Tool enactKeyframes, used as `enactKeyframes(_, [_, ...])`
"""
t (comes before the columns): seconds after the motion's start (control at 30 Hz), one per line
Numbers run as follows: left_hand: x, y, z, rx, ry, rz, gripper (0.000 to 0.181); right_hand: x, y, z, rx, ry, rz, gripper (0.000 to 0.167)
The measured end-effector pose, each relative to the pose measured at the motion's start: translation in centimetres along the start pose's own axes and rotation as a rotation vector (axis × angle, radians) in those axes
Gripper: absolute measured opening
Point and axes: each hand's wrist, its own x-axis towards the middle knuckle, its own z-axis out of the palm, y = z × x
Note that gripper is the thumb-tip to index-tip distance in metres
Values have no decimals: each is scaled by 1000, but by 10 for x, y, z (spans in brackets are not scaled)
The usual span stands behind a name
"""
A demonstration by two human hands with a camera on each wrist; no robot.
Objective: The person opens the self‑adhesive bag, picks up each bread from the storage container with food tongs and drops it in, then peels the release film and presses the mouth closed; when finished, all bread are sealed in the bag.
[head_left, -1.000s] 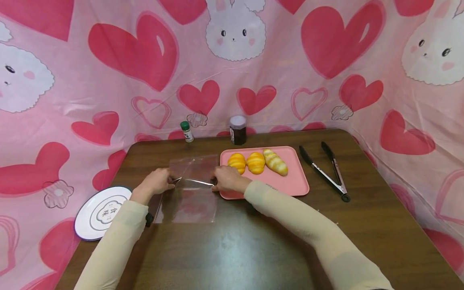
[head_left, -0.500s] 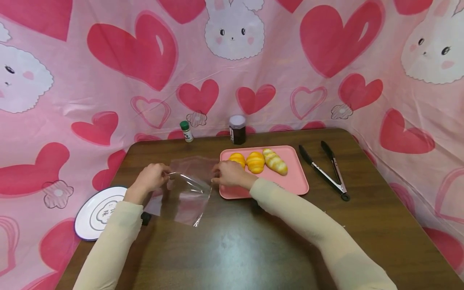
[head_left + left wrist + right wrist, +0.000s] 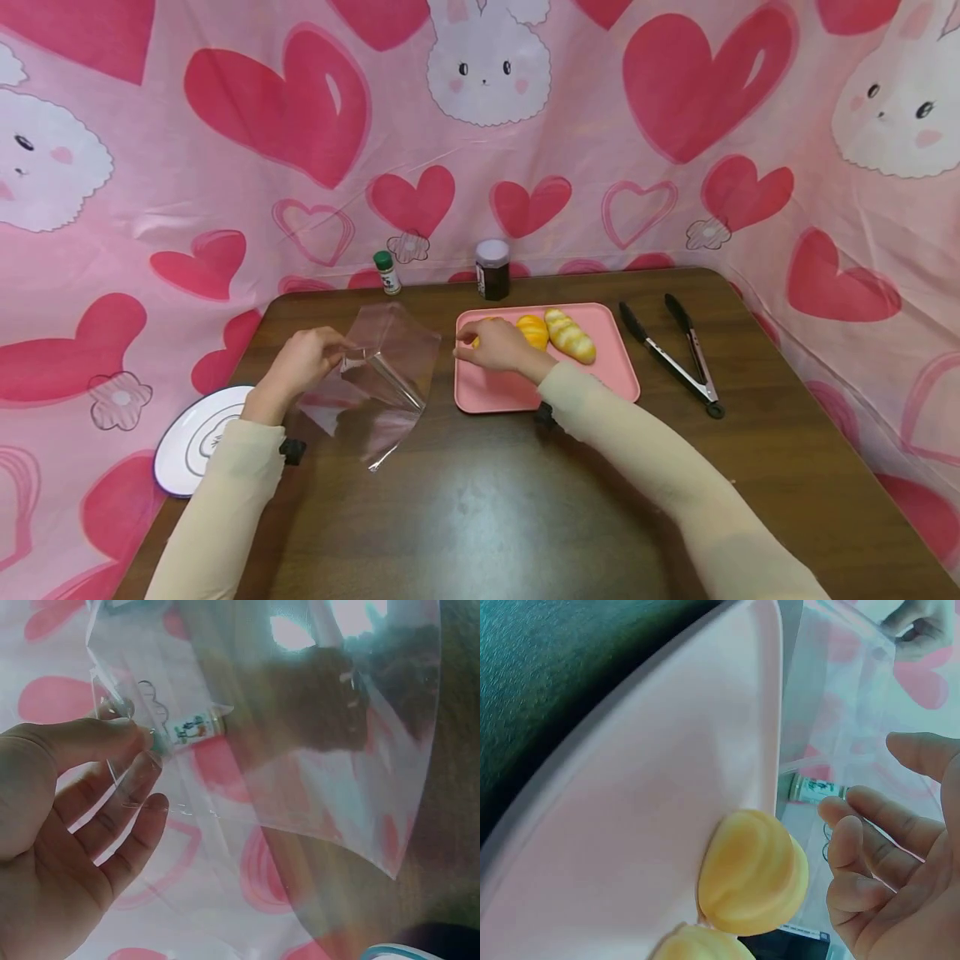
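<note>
Left of centre in the frame, a clear plastic bag (image 3: 405, 350) lies between the person's two hands, nearer the left hand (image 3: 302, 362). It's creased and spreads mostly rightward and down; I can't tell its long axis. The left thumb and fingers pinch its edge. The right hand (image 3: 498, 343), above the left end of the pink tray (image 3: 495, 396), grasps nothing, thumb well apart from loosely bent fingers, just beside the leftmost bread roll (image 3: 754, 874).

Left fingers (image 3: 333, 337) pinch a clear plastic sheet (image 3: 405, 354).
</note>
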Motion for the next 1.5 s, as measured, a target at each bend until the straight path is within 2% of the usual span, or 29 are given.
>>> enactKeyframes(0.13, [1,2,-4,-40,18,19,21,-3,3,-4,36,13,25,38])
enactKeyframes(0.33, [3,8,-7,-63,119,117,19,-6,8,-11,113,28,15,37])
enactKeyframes(0.53, [4,18,-11,-89,160,156,22,-6,10,-15,182,9,30,40])
enactKeyframes(0.8, [5,33,-16,-109,154,207,25,-6,10,-17,304,13,73,43])
enactKeyframes(1.07, [6,41,-15,-99,119,241,29,-6,6,-18,330,45,49,40])
enactKeyframes(1.27, [9,45,-12,-108,98,267,29,-4,4,-19,346,102,-20,31])
enactKeyframes(1.37, [10,47,-12,-99,87,281,29,-4,2,-20,397,90,-33,28])
enactKeyframes(1.5, [11,49,-11,-87,80,295,28,-7,-1,-22,505,36,-8,28])
